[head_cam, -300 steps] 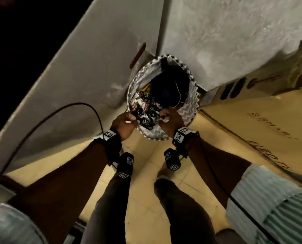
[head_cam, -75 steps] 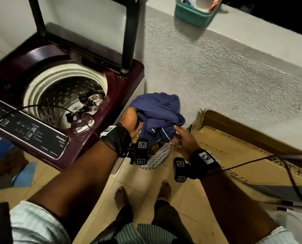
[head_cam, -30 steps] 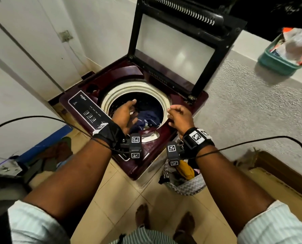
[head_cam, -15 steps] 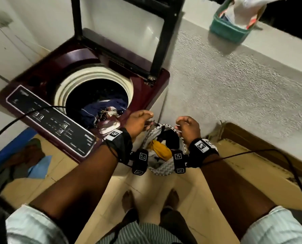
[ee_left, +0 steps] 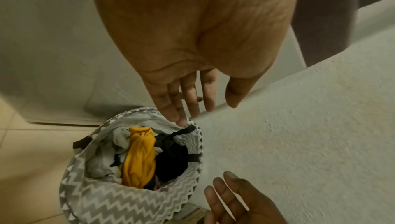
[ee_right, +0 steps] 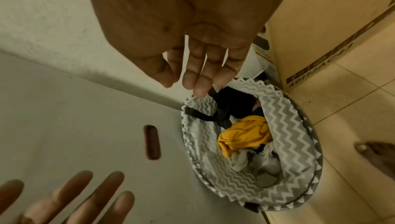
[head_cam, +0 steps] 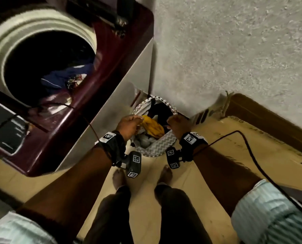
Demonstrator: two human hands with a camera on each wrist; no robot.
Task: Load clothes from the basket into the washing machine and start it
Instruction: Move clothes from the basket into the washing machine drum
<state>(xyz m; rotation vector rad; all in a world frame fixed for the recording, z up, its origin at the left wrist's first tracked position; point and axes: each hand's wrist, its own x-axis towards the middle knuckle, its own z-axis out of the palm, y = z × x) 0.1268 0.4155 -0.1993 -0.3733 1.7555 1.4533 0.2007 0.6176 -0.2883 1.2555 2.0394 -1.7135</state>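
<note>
A grey-and-white zigzag basket (head_cam: 159, 145) (ee_left: 111, 199) (ee_right: 299, 143) stands on the floor between the washing machine (head_cam: 122, 50) and a cardboard box. Inside lie a yellow garment (head_cam: 153, 127) (ee_left: 138, 156) (ee_right: 245, 134), a black garment (ee_left: 171, 161) (ee_right: 233, 99) and pale clothes (ee_right: 256, 161). My left hand (head_cam: 129, 125) (ee_left: 188, 99) hovers over the basket's left rim, fingers straight and empty. My right hand (head_cam: 177, 125) (ee_right: 192, 72) hovers over the right rim, also empty. A blue garment (head_cam: 65, 76) lies in the machine's drum.
The machine's lid stands raised at the top of the head view. A rough wall (head_cam: 234, 50) runs behind the basket. A large cardboard box (head_cam: 252, 138) (ee_right: 320, 25) lies to the right. My bare feet (head_cam: 119, 176) stand on beige tiles before the basket. A cable (head_cam: 248, 150) trails from my right wrist.
Both hands came down from beside the machine's top to just above the basket's opening. My head has tipped down toward the basket. The blue garment stays in the drum.
</note>
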